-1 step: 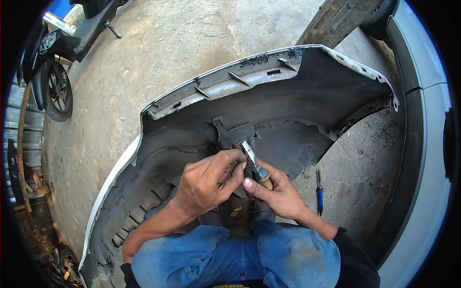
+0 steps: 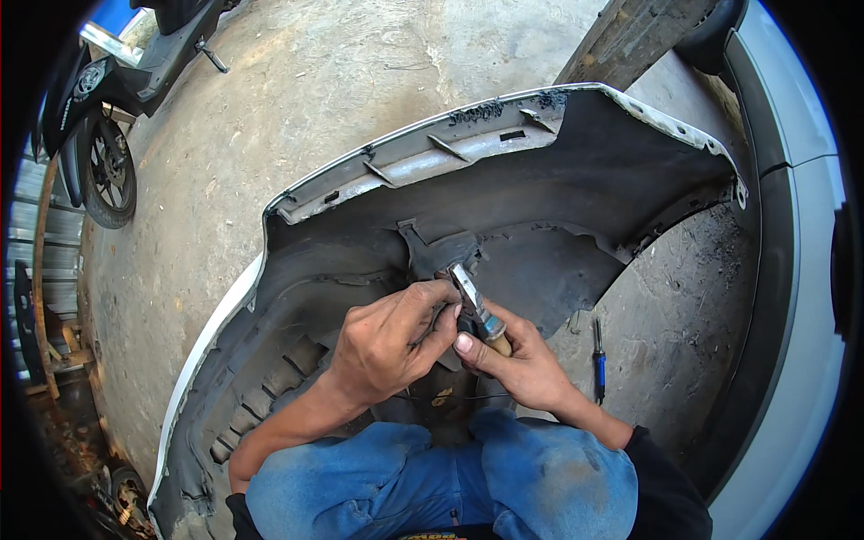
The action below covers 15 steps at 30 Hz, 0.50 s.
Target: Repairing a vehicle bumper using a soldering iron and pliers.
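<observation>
My right hand (image 2: 517, 358) is closed round a hand tool with a bright metal head, a light-blue band and a tan handle (image 2: 477, 304); its exact kind is unclear. Beside the metal head, my left hand (image 2: 389, 340) is closed, thumb and forefinger pinched on a small dark piece (image 2: 447, 275) that the fingers mostly hide. Both hands meet just above the inner side of a car bumper cover (image 2: 360, 236), dark inside with a white edge. A torn black flap (image 2: 443, 250) rises from the cover just beyond the fingertips.
A blue-handled soldering iron (image 2: 599, 362) lies on the concrete floor to the right. Along the right side stands a light-coloured car body (image 2: 792, 261). A wooden beam (image 2: 625, 40) leans in at the far right. A black motorbike (image 2: 108, 135) stands at the far left.
</observation>
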### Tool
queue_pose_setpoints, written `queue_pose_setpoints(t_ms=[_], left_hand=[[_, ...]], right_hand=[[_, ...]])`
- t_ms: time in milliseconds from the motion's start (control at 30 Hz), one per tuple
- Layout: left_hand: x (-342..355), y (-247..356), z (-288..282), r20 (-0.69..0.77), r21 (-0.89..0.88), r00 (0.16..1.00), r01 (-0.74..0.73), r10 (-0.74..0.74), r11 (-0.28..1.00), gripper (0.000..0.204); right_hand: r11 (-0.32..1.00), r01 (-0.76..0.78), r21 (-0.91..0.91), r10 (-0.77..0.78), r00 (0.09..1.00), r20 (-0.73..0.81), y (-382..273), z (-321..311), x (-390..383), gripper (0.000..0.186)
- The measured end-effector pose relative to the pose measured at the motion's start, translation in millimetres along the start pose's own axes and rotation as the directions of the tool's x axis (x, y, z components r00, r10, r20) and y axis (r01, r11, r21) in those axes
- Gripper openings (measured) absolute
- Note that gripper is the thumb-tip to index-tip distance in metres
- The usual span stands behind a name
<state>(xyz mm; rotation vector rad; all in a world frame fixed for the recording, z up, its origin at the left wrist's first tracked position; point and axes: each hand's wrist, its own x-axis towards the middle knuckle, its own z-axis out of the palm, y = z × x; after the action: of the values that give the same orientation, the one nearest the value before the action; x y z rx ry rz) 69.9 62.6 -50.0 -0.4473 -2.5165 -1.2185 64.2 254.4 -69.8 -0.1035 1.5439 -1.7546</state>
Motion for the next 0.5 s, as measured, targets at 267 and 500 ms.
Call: queue_pose_setpoints(t_ms=[267, 500], left_hand=[[-9.8, -5.2, 12.9, 0.004, -0.078, 0.994, 0.114, -0.114, 0.990, 0.018], [-17.0, -3.4, 15.0, 0.224, -0.275, 0.873, 0.483, -0.434, 0.831, 0.021]], right_hand=[[0.946, -0.140, -0.291, 0.112, 0.988, -0.111, 3.0, -2.8, 6.6, 0.042], [0.920, 0.020, -0.391, -0.121, 0.964, -0.236, 29.1, 1.0, 14.9, 0.032]])
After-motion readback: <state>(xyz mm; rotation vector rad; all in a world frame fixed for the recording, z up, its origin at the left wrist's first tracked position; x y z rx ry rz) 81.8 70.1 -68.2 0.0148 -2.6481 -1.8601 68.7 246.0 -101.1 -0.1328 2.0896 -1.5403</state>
